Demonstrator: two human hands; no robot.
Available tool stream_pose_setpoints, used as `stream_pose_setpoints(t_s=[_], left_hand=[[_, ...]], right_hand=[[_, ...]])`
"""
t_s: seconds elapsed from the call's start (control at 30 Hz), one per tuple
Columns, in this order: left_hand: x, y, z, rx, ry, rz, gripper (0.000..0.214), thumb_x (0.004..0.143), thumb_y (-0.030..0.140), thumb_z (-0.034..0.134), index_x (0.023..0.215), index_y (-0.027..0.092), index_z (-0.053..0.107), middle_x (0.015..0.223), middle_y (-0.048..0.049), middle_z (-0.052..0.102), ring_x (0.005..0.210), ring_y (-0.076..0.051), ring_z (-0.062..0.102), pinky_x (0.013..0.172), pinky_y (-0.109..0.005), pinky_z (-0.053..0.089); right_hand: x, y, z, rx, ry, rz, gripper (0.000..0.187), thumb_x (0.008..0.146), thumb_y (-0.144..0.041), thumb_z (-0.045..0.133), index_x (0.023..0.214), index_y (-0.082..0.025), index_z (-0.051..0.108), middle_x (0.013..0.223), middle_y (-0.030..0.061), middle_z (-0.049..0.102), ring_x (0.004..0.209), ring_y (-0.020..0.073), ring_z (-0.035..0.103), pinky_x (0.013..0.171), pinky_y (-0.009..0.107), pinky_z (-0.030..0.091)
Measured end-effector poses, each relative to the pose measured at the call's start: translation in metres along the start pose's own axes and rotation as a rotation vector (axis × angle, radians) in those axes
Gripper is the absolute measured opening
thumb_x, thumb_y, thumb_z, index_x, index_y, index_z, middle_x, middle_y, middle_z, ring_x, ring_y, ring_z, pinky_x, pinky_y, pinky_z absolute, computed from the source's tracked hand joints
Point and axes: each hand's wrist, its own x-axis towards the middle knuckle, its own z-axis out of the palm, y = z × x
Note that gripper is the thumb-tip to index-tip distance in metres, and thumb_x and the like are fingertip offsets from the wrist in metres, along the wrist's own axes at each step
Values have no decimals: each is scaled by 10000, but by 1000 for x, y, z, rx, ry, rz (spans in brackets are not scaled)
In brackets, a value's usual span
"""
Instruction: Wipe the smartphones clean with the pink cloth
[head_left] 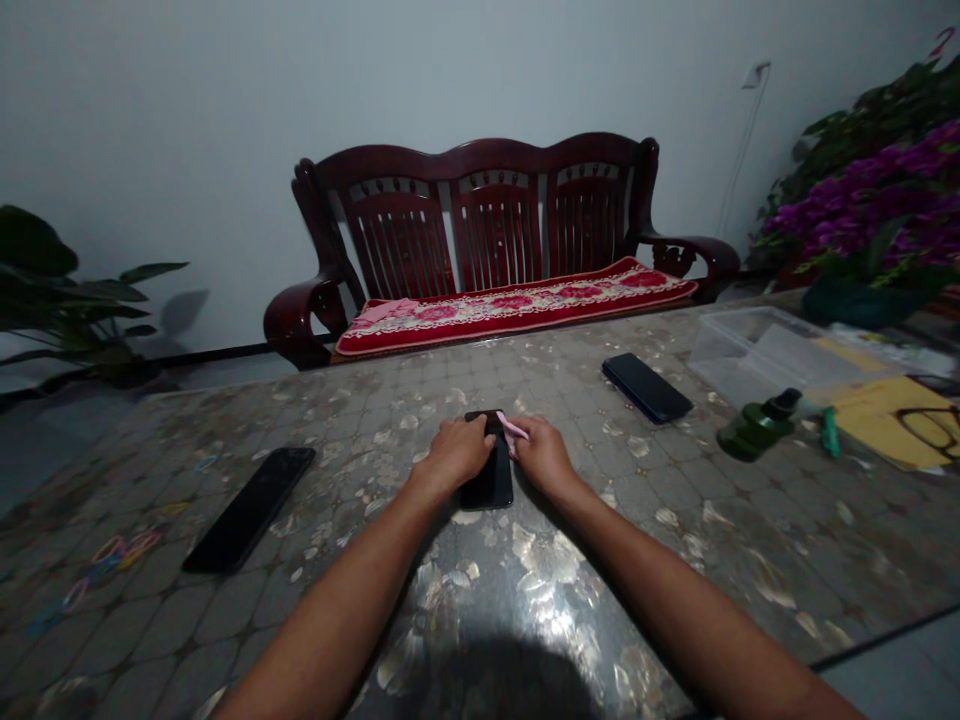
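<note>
A black smartphone (489,486) lies flat on the table in front of me, its dark screen facing up. My left hand (457,450) grips its upper left side, the fingers closed and partly covering the screen. In my right hand (546,460) is a pinched pink cloth (511,430), which touches the phone's upper right edge. Part of the cloth is hidden by the fingers. To the left lies a second black phone (250,510), set at a slant. Farther off on the right is a dark phone (646,387) that looks thicker, perhaps in a case.
The patterned table (360,590) carries coloured bands (124,550) at left. At right stand a green bottle (757,425), a clear plastic box (750,340), and glasses (928,430) on a yellow envelope (874,420). Beyond it are a wooden bench (491,215) and purple flowers (877,200).
</note>
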Motion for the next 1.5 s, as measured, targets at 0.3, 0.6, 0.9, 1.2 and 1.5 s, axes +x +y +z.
stream_pose_setpoints(t_s=[0.3,0.6,0.9,1.2,1.5], left_hand=[[-4,13,9,-124,-75,-99,862,831,672,572,1538,220,373,1412,-245,540,1334,-482,447,968,-504,436],[7,-6,22,-258,30,13,768,705,283,684,1439,182,483,1194,-148,676,1185,-367,590,1039,-486,389],[5,-27,26,-904,15,76,1039,569,184,794,1527,192,391,1143,-87,691,1060,-286,649,962,-412,490],[-3,-23,27,-1047,137,12,1222,472,229,916,1560,208,362,1205,-115,682,1272,-360,564,1084,-459,423],[-15,-32,14,-1332,-67,45,1282,559,300,899,1619,237,180,1235,-88,685,1113,-272,663,1001,-406,503]], right_hand=[[9,17,22,607,88,346,511,571,-147,483,996,-122,767,867,67,759,723,180,658,621,235,502],[6,0,20,589,54,195,472,597,-150,487,953,-160,798,924,55,747,788,183,668,683,260,534],[2,-18,17,514,102,97,390,584,-143,587,887,-204,825,921,43,734,818,187,646,784,309,544],[-4,-22,23,616,141,133,365,612,-179,564,867,-197,825,899,46,731,771,172,650,686,262,540],[-12,-25,22,342,61,-384,428,765,-11,502,977,-220,810,966,72,711,920,184,666,837,313,555]])
